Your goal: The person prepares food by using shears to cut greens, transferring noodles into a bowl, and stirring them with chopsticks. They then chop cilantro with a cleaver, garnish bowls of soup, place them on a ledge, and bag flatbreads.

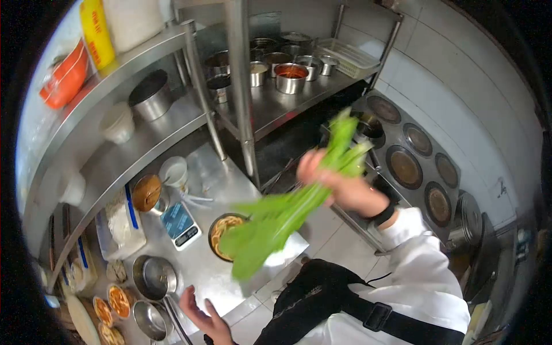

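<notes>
A bunch of leafy greens [270, 221] is gripped near its pale stalk ends by my right hand [336, 181], fingers wrapped round it and a little blurred. Its long leaves hang down to the left, partly covering a dark round bowl [214, 241] of pale strips that look like noodles. Low in the view, my left hand [207, 316] holds nothing, its thumb and fingers apart. Beside it are a pan handle [177, 322] and two metal pans, the upper pan [155, 277] and the lower pan [150, 319].
A digital scale [179, 225] sits on the steel table [201, 270], near a container of brown sauce [146, 192]. Left are a tub of white powder [121, 227] and cups of orange food [119, 302]. Metal pots [290, 83] fill the back shelf; round burner plates [404, 167] stand right.
</notes>
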The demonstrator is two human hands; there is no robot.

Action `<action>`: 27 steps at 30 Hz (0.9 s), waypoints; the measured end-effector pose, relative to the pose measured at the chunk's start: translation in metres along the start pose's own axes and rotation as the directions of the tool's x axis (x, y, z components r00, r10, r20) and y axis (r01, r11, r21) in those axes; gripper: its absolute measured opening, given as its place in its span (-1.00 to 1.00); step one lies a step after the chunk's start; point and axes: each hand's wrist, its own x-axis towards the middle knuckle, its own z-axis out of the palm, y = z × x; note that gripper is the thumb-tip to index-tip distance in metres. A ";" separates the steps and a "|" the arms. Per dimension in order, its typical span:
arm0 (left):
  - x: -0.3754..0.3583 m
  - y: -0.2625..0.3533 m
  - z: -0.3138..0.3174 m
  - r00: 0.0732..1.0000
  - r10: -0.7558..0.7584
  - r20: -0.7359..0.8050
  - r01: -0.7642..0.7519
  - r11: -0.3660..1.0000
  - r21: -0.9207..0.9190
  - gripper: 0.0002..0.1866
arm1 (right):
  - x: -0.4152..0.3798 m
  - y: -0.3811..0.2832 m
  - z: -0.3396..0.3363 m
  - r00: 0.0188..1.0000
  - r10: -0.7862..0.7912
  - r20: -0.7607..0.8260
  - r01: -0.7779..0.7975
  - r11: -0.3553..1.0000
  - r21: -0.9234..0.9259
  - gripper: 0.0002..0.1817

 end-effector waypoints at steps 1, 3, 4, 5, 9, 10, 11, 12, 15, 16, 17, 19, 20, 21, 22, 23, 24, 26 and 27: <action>0.006 0.007 0.007 0.998 -0.015 -0.061 0.005 0.987 -0.160 -0.59 | 0.002 -0.023 -0.032 0.991 -0.071 -0.111 0.069 0.997 -0.018 -0.74; 0.012 0.006 0.023 0.988 -0.121 -0.093 0.098 0.970 -0.222 -0.59 | 0.007 -0.045 -0.107 0.927 -0.221 -0.304 0.202 0.975 -0.091 -0.74; 0.007 -0.009 0.029 0.985 -0.141 -0.102 0.126 0.982 -0.142 -0.58 | 0.010 -0.055 -0.141 0.852 -0.251 -0.460 0.226 0.968 -0.110 -0.77; 0.002 -0.024 0.037 0.980 -0.160 -0.115 0.154 0.986 -0.059 -0.57 | 0.009 -0.070 -0.173 0.820 -0.212 -0.531 0.232 0.972 -0.029 -0.79; 0.033 0.040 0.082 0.946 -0.220 -0.240 0.198 0.974 -0.113 -0.58 | 0.040 -0.089 -0.313 0.591 -0.395 -0.703 0.409 0.898 -0.161 -0.87; 0.037 0.044 0.096 0.942 -0.217 -0.256 0.198 0.975 -0.099 -0.60 | 0.058 -0.091 -0.347 0.595 -0.395 -0.700 0.407 0.899 -0.161 -0.87; 0.037 0.040 0.108 0.931 -0.265 -0.252 0.251 0.964 -0.084 -0.61 | 0.077 -0.091 -0.380 0.543 -0.414 -0.730 0.467 0.872 -0.148 -0.87; 0.037 0.041 0.119 0.918 -0.315 -0.241 0.309 0.949 -0.064 -0.62 | 0.094 -0.089 -0.412 0.488 -0.422 -0.764 0.517 0.845 -0.136 -0.86; 0.053 0.073 0.162 0.898 -0.353 -0.264 0.350 0.935 -0.060 -0.63 | 0.161 -0.087 -0.487 0.419 -0.407 -0.812 0.563 0.818 -0.119 -0.83; 0.058 0.082 0.173 0.886 -0.372 -0.277 0.368 0.927 -0.065 -0.63 | 0.183 -0.082 -0.509 0.410 -0.418 -0.811 0.563 0.816 -0.136 -0.82; 0.062 0.091 0.184 0.879 -0.388 -0.276 0.391 0.919 -0.048 -0.63 | 0.205 -0.078 -0.527 0.402 -0.431 -0.808 0.567 0.810 -0.150 -0.81; 0.061 0.101 0.201 0.856 -0.428 -0.289 0.436 0.899 -0.040 -0.63 | 0.248 -0.053 -0.572 0.392 -0.409 -0.824 0.527 0.834 -0.164 -0.82; 0.060 0.104 0.207 0.841 -0.461 -0.283 0.470 0.882 -0.036 -0.62 | 0.265 -0.034 -0.600 0.361 -0.395 -0.845 0.481 0.855 -0.195 -0.82; 0.058 0.107 0.213 0.827 -0.484 -0.284 0.496 0.867 -0.032 -0.61 | 0.273 -0.008 -0.644 0.509 -0.331 -0.795 0.363 0.919 -0.151 -0.67; 0.070 0.130 0.221 0.872 -0.431 -0.232 0.458 0.885 0.078 -0.65 | 0.254 0.008 -0.671 0.725 -0.569 -0.387 0.083 0.630 -0.772 -0.63; 0.061 0.105 0.220 0.869 -0.451 -0.202 0.459 0.889 -0.012 -0.58 | 0.232 0.030 -0.692 0.926 -0.370 0.074 0.057 -0.057 -0.997 -0.58; 0.035 0.080 0.213 0.849 -0.490 -0.199 0.484 0.871 -0.082 -0.51 | 0.215 0.037 -0.681 0.983 -0.175 -0.063 -0.031 0.181 -0.983 -0.50; 0.046 0.107 0.228 0.822 -0.493 -0.286 0.513 0.859 -0.006 -0.59 | 0.172 0.064 -0.752 0.989 -0.053 0.138 0.148 0.424 -0.893 -0.45; 0.041 0.107 0.230 0.804 -0.514 -0.299 0.541 0.841 0.010 -0.62 | 0.152 0.083 -0.748 0.997 -0.074 0.022 0.052 0.442 -0.896 -0.46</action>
